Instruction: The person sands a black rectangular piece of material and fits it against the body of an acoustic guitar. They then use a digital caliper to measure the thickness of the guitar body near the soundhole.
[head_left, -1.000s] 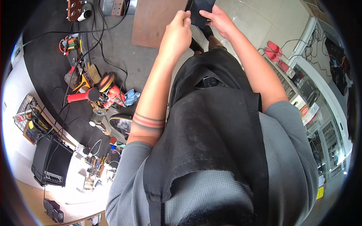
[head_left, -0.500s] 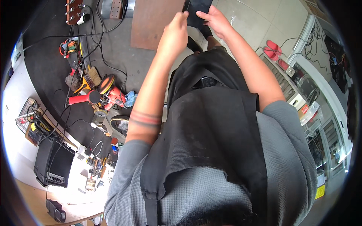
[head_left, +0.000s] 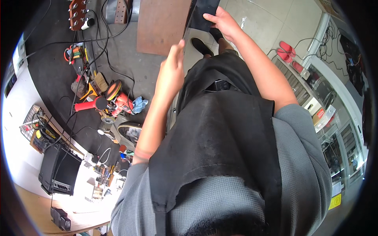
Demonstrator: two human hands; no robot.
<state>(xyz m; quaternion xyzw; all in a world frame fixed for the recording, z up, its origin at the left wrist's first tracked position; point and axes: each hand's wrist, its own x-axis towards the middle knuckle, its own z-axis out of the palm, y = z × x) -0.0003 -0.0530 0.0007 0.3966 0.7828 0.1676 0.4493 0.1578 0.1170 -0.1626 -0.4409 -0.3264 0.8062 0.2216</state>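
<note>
My right hand (head_left: 225, 24) grips the lower right edge of a flat black sheet (head_left: 204, 15), its thumb lying on top; the sheet's far end runs out of the picture. My left hand (head_left: 171, 70) is apart from the sheet, nearer my body, at the near right corner of a brown board (head_left: 160, 28) on the dark table. Its fingers are drawn together and pointing away from me. Whatever they may pinch is too small to make out.
On the dark table (head_left: 118, 51) at left lie a red polisher (head_left: 123, 103), a brush (head_left: 100, 82), black cables and a guitar headstock (head_left: 77, 15). A black amplifier (head_left: 59, 169) stands at lower left. Pink slippers (head_left: 286, 52) lie on the tiled floor at right.
My left hand has come away from the black sheet, back toward my body and slightly left. My right hand stays on the sheet, nearly still.
</note>
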